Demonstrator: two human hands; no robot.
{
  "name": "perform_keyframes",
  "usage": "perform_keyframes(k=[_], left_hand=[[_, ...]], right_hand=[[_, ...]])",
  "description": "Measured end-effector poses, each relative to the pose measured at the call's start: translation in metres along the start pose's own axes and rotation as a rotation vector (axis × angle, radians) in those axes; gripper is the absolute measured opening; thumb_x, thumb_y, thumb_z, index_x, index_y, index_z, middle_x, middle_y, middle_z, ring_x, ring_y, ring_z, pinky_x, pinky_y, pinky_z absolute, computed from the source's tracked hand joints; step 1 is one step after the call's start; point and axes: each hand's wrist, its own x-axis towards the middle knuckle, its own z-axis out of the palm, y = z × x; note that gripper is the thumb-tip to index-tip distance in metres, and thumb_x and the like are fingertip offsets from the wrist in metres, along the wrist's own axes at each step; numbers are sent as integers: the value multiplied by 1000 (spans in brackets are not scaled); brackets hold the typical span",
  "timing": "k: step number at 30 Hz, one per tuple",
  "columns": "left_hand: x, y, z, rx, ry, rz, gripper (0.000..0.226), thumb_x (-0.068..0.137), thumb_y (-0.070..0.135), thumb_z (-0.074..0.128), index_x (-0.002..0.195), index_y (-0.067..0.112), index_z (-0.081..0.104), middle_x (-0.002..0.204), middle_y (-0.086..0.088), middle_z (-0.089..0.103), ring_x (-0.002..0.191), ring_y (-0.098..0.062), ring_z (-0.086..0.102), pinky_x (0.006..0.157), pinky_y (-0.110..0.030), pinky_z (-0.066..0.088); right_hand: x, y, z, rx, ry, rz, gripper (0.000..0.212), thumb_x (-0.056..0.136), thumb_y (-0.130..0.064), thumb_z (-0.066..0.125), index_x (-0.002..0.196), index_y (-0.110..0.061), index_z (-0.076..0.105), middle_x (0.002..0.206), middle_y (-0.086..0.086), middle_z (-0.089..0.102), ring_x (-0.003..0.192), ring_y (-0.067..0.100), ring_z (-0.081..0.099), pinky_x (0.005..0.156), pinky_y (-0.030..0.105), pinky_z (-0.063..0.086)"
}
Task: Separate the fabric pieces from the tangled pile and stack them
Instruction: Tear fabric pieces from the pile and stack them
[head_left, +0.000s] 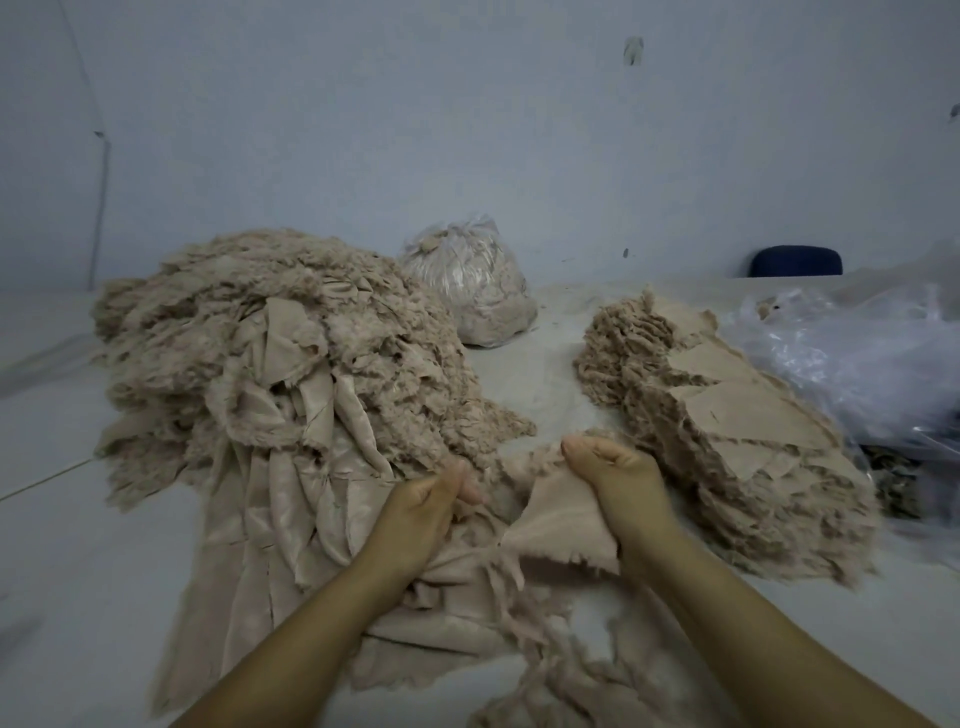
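A large tangled pile (270, 364) of beige frayed fabric covers the left half of the table and spills toward me. On the right lies a long stack (727, 431) of flat beige pieces. Between the two, my left hand (421, 514) is closed on fabric at the pile's near edge. My right hand (618, 478) grips one beige fabric piece (561, 530), which hangs down from it with a frayed lower edge. The two hands are a short way apart.
A tied clear bag (467, 280) stuffed with beige scraps stands at the back. Crumpled clear plastic bags (857, 364) lie at the right edge. A dark blue chair back (795, 261) shows behind the table. Loose fibre lint (566, 675) lies near me.
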Motion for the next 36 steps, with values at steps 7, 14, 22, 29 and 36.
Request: perform_keyframes(k=[7, 14, 22, 29, 36], left_hand=[[-9, 5, 10, 155, -428, 51, 8, 80, 29, 66, 82, 30, 74, 76, 15, 67, 72, -1, 60, 69, -16, 45], [-10, 9, -1, 105, -458, 81, 31, 85, 34, 52, 55, 33, 63, 49, 14, 40, 46, -1, 35, 49, -14, 33], [-10, 8, -4, 112, -568, 72, 16, 81, 21, 62, 67, 24, 70, 62, 11, 63, 61, 2, 55, 61, -13, 42], [-2, -2, 3, 76, -281, 3, 26, 89, 20, 58, 71, 5, 67, 60, -5, 53, 57, -13, 46, 61, -22, 39], [5, -4, 24, 356, -151, 97, 3, 86, 26, 67, 87, 29, 68, 77, 12, 68, 74, -3, 62, 69, -13, 46]], right_hand=[[15, -12, 4, -101, -120, -173, 15, 86, -21, 69, 73, -22, 77, 76, -7, 74, 75, 2, 65, 71, 20, 52], [33, -9, -2, -93, 141, -205, 16, 88, -16, 68, 79, -28, 73, 72, -27, 68, 74, -16, 61, 77, 9, 49], [55, -12, -19, -256, 255, -107, 26, 90, -25, 66, 87, 0, 72, 93, 10, 74, 90, 26, 67, 87, 44, 53], [57, 1, -31, -974, 33, -41, 55, 96, -26, 51, 145, -13, 29, 144, 13, 41, 129, 31, 42, 100, 39, 40], [27, 9, -22, -1021, 137, -495, 29, 91, -6, 56, 120, -5, 56, 122, 15, 50, 115, 31, 44, 97, 41, 37]])
